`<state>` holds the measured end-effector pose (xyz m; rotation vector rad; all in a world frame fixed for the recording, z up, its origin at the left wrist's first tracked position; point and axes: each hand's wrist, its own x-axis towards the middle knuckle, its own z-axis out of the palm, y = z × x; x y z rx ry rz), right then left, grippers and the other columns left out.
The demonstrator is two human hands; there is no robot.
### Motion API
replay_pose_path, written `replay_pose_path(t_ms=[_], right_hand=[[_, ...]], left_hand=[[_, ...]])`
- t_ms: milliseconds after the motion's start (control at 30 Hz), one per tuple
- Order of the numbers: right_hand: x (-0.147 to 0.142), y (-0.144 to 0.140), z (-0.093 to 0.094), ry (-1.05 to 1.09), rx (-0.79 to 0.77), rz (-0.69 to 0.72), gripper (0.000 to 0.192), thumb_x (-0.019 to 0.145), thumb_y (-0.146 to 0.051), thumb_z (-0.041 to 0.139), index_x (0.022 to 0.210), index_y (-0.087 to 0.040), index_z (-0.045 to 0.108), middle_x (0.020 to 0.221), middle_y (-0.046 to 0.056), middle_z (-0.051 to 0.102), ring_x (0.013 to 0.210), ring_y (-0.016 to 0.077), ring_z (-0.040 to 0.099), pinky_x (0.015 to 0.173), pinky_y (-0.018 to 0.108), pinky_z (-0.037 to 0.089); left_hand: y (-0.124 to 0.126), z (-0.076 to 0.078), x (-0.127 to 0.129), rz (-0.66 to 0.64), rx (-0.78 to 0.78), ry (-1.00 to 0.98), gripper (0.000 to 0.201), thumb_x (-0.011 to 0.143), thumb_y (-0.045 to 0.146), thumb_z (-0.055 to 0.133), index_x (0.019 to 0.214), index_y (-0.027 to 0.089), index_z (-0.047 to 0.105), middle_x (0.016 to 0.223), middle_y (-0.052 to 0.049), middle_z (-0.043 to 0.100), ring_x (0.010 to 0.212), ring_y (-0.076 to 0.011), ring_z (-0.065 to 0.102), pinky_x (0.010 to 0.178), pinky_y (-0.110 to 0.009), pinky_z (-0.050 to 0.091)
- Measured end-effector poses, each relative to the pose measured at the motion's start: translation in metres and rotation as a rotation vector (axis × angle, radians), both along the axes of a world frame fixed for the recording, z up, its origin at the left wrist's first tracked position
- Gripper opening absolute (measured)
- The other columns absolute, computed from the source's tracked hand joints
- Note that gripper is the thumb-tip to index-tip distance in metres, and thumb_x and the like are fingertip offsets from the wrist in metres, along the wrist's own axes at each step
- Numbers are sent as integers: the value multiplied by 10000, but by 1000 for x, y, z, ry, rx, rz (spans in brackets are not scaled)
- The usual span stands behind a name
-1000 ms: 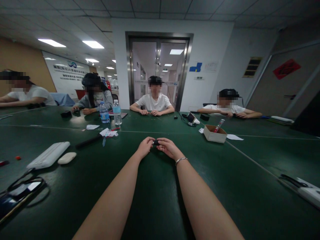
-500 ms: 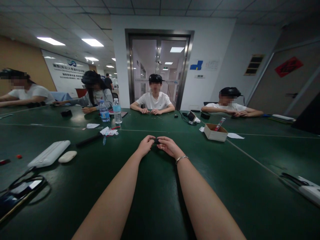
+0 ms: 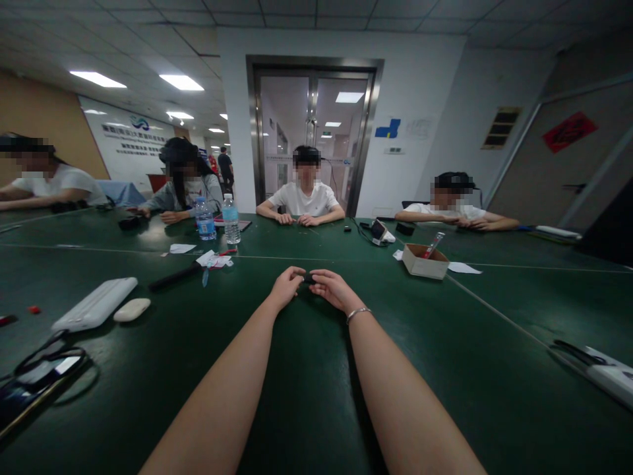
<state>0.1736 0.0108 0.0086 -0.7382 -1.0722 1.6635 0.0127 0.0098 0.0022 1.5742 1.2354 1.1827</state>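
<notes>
Two bare forearms are stretching forward over a dark green tabletop (image 3: 316, 396), and the left hand (image 3: 285, 287) and right hand (image 3: 333, 289) are meeting at its middle, resting on the surface. Between them the fingers of both hands are pinching a small black object (image 3: 309, 278) from either side; it is too small to make out what it is. A thin bracelet (image 3: 358, 314) is circling the right wrist. To the left, well apart from the hands, a white oblong case (image 3: 95, 304) and a pale oval pebble-shaped thing (image 3: 131, 309) are lying side by side. Beyond the hands on the left, two water bottles (image 3: 217, 220) are standing upright near some scraps of paper (image 3: 215, 260). To the right, an open cardboard box (image 3: 425, 260) is sitting with a pen-like stick leaning out of it. Four other people are sitting around the far edge, their hands resting on the tabletop. Nothing is lying between the viewer and the held object.
</notes>
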Motion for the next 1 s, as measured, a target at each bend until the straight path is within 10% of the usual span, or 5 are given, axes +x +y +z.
replay_pose_path(t_ms=[367,1000], right_hand=[[-3,-2,4,-185,24,-32,143,830,-251,565,792,-114,574,523,29,584,366,57,491,329,116,372],[-1,-3,5,-154,88,127,419,698,-85,672,1069,-165,496,801,27,621,611,124,653,611,231,549]], left_hand=[[2,-3,-2,-8,72,-50,274,706,198,534,974,158,574,810,-37,542,649,-103,518,480,-164,414],[2,-4,-3,18,97,-60,243,800,315,436,923,163,580,559,37,474,468,-76,424,476,-186,338]])
